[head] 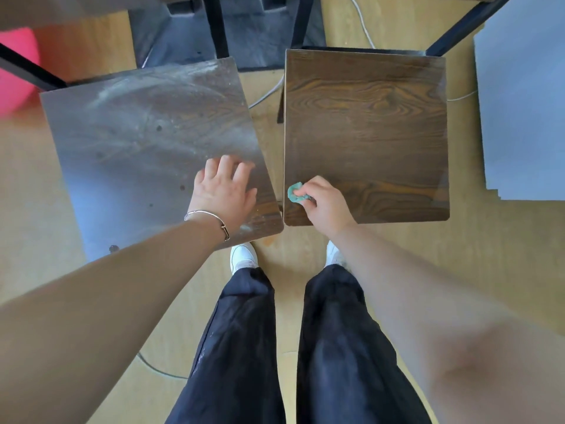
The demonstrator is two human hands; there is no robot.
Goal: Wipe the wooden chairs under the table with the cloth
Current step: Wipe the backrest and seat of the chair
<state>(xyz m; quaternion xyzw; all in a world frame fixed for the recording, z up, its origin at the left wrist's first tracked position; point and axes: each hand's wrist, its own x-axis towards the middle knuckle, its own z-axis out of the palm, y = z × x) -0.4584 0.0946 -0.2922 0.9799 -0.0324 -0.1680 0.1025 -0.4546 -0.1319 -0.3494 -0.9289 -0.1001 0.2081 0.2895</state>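
Observation:
Two wooden chair seats stand side by side below me. The left chair seat (146,142) is dull with pale dust smears and dark spots. The right chair seat (367,127) shows clean dark wood grain. My left hand (223,194) lies flat with spread fingers on the near right corner of the dusty seat. My right hand (324,203) grips a small bunched green cloth (295,192) and holds it against the near left corner of the clean seat.
Black metal legs (217,26) and a dark base stand beyond the chairs. A white cable (363,26) runs over the light wooden floor. A grey board (526,111) lies at the right, something pink (15,71) at the left. My legs and white shoes are between the seats.

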